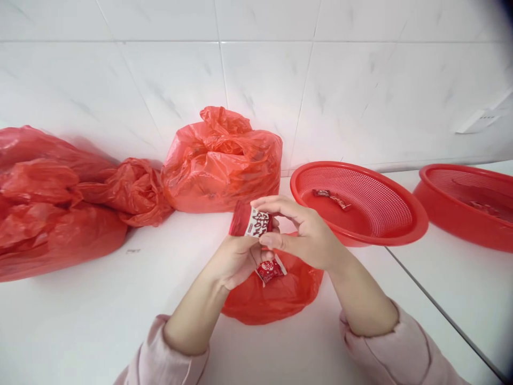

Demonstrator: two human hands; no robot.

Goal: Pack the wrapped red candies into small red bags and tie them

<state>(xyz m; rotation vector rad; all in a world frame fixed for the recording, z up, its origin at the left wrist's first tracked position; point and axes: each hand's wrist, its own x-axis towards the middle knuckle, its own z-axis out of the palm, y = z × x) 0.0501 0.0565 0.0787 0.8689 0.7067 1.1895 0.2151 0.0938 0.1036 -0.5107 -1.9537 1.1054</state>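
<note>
Both of my hands are closed on a small red-and-white snack packet [258, 222] with dark printed lettering. My left hand [236, 259] grips it from the left and below. From the right, my right hand [302, 230] holds its edge between thumb and fingers. Beneath my hands, a red plastic bag [276, 302] lies spread on the white table. On that bag, just under my left fingers, rests another red snack packet [272, 271], partly hidden by my hand.
A bulging red bag [222, 166] stands against the tiled wall, with a larger red bag [48, 198] at left. Two red baskets stand at right; the nearer basket [385, 203] holds small wrapped pieces [332, 198], and the farther basket [460, 214] has some too. A seam [436, 305] crosses the table.
</note>
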